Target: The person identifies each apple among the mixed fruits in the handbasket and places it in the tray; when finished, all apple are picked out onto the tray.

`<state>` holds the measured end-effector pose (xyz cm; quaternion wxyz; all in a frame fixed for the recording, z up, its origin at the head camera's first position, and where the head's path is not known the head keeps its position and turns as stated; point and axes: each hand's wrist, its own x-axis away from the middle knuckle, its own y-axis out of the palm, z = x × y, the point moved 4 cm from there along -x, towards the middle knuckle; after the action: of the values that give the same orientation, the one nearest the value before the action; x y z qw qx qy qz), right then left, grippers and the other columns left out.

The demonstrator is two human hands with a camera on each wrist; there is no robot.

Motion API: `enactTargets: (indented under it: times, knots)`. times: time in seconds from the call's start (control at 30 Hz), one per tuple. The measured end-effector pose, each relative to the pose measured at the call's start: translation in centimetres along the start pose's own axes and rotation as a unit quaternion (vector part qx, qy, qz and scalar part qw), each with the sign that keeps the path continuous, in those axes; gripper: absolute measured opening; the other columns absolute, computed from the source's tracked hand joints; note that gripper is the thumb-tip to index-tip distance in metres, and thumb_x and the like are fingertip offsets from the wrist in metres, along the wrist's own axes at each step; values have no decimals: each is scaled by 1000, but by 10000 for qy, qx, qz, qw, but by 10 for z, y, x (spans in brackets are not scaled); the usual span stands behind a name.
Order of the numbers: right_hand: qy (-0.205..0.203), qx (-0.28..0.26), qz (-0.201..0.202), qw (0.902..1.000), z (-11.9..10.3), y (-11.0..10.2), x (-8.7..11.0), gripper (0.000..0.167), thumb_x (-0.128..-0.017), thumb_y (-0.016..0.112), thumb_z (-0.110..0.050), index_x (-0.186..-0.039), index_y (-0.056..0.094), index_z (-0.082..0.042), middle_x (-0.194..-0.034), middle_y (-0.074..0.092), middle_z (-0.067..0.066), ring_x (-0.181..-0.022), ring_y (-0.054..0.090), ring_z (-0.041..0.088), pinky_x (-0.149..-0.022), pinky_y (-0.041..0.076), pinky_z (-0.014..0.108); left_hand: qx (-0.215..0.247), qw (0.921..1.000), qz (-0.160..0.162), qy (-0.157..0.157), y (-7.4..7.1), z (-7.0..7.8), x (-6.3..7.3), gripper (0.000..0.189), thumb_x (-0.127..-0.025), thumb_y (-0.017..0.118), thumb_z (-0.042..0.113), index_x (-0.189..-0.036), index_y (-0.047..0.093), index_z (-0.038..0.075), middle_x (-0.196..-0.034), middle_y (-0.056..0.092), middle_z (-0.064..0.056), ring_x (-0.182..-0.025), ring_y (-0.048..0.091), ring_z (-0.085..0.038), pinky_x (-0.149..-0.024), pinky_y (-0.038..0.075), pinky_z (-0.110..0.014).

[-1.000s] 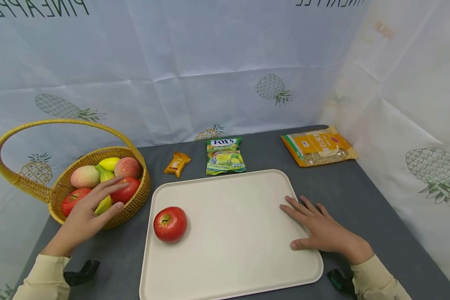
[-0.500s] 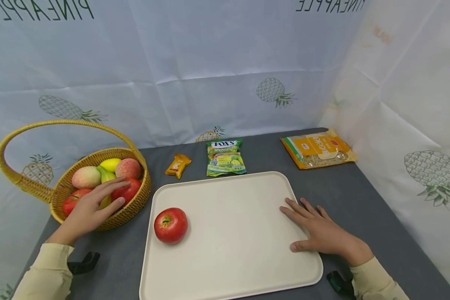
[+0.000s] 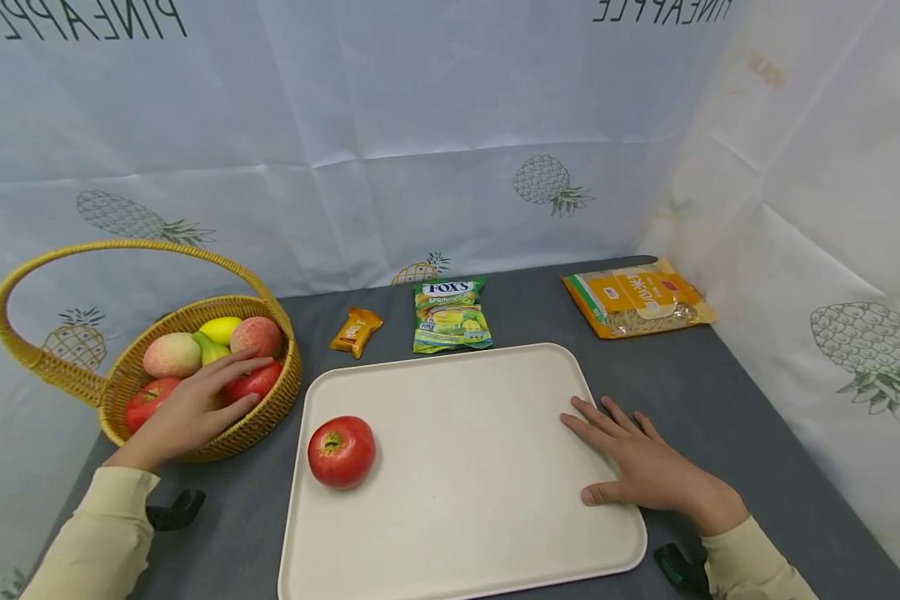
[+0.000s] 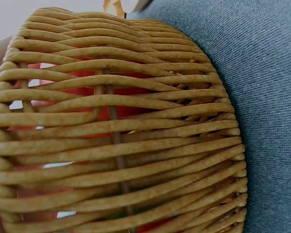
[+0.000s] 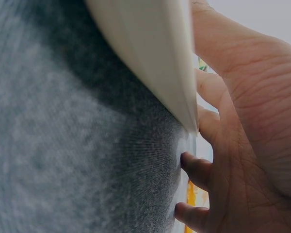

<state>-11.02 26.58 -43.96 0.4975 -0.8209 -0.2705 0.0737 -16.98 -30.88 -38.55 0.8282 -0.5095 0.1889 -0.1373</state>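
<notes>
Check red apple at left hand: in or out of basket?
In: the apple sits within the basket, left hand over it.

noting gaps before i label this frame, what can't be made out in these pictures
- Head: the green-yellow fruit shows only in part; the left hand covers the rest.
- Head: the tray loses its near-left corner to the bottom edge.
- Head: fine print on the Fox's bag is too small.
- Left wrist: the weave of the basket hides its contents' shapes.
</notes>
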Motion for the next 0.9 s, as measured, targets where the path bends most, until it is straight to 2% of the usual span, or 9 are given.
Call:
enactTargets:
  times: [0.33,0.7,0.9]
  knots:
    - [44,-3,-30,10000,1,2,-1,101,-78,71,-70,-161,33,-27,-168,18,5,-149,9,51,-102,7,81,-118,9997,-136,192,1,-3,-2,68,-83,86,14,-143,55,13,-146,46,-23,-121,48,-46,-88,47,-68]
    - [68,-5,-12,10000,1,1,-1,102,-78,71,-71,-161,33,-26,-168,19,5,-149,9,51,-103,6,81,-391,9965,-44,734,2,-3,-7,83,-71,91,5,-144,55,16,-144,48,-22,-118,49,-44,-89,43,-63]
    - [97,-1,-17,10000,1,2,-2,102,-77,71,-72,-161,33,-27,-168,18,4,-150,9,50,-103,6,80,-473,9960,-91,751,2,-3,-7,83,-70,92,5,-143,55,17,-143,48,-22,-116,51,-44,-89,44,-64]
